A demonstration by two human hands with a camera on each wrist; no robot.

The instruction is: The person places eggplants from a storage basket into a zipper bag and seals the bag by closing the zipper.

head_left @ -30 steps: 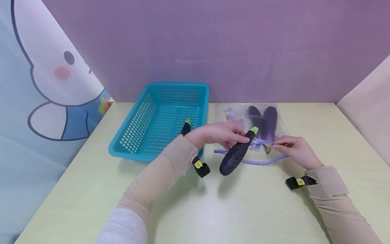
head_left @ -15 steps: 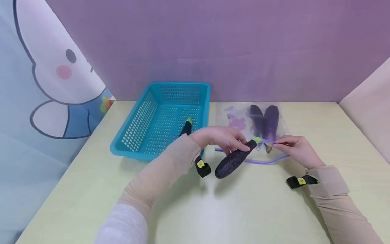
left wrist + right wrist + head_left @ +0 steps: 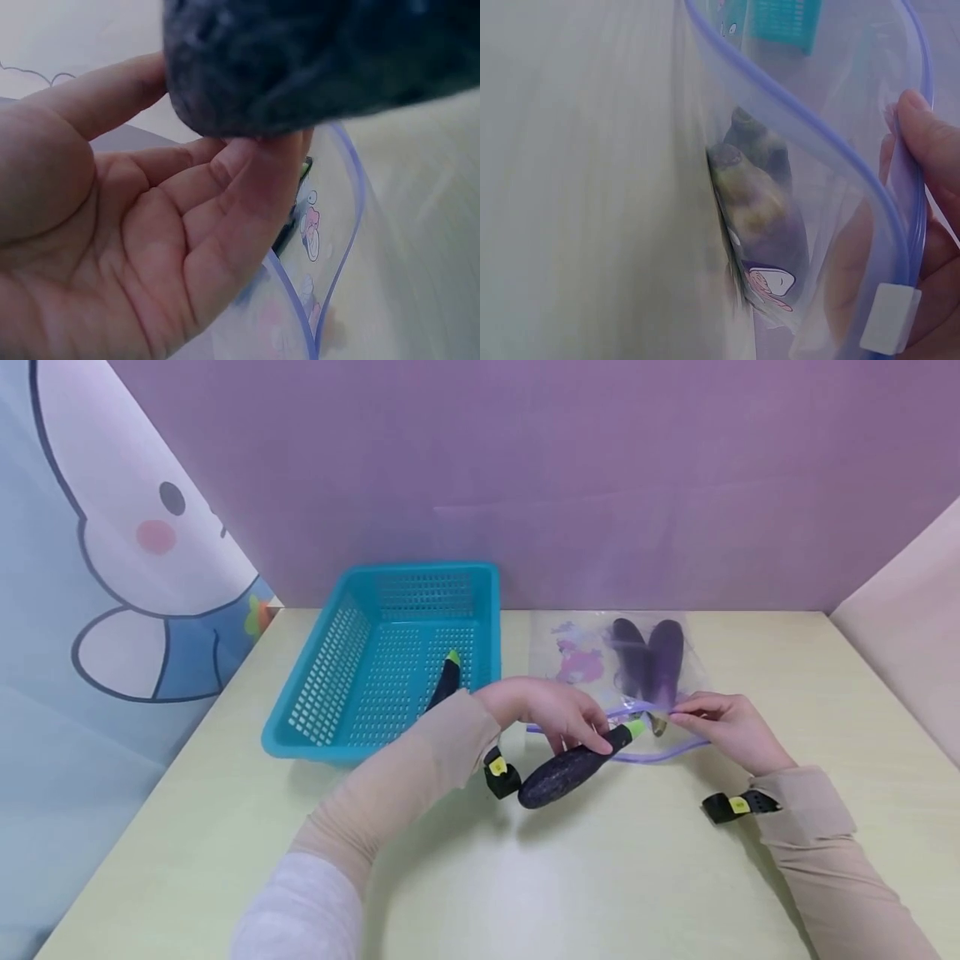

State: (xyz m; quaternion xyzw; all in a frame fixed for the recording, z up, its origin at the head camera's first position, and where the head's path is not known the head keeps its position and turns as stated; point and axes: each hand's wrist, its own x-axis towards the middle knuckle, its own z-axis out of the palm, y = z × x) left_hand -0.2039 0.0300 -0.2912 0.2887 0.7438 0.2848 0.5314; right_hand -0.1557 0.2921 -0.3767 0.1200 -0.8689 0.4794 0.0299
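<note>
My left hand [image 3: 566,714] holds a dark purple eggplant [image 3: 562,775] between thumb and fingers, near its green stem end. The eggplant is tilted above the table, its stem end overlapping the mouth of a clear zip bag [image 3: 551,647] in the head view. My right hand [image 3: 731,731] pinches the bag's purple zip edge at the right, and the mouth gapes. Inside the bag lie two eggplants [image 3: 665,652], stem ends toward the mouth, as the right wrist view shows. A white slider [image 3: 890,318] sits on the zip near my right fingers.
A teal plastic basket [image 3: 300,750] stands left of the bag with another eggplant [image 3: 447,681] in it, partly hidden by my left sleeve. The purple backdrop [image 3: 480,485] rises behind the table's far edge.
My left hand has moved toward the table's front, turning the eggplant flatter, its stem end swinging toward me. The basket has shifted slightly left. My right hand keeps its hold on the bag edge.
</note>
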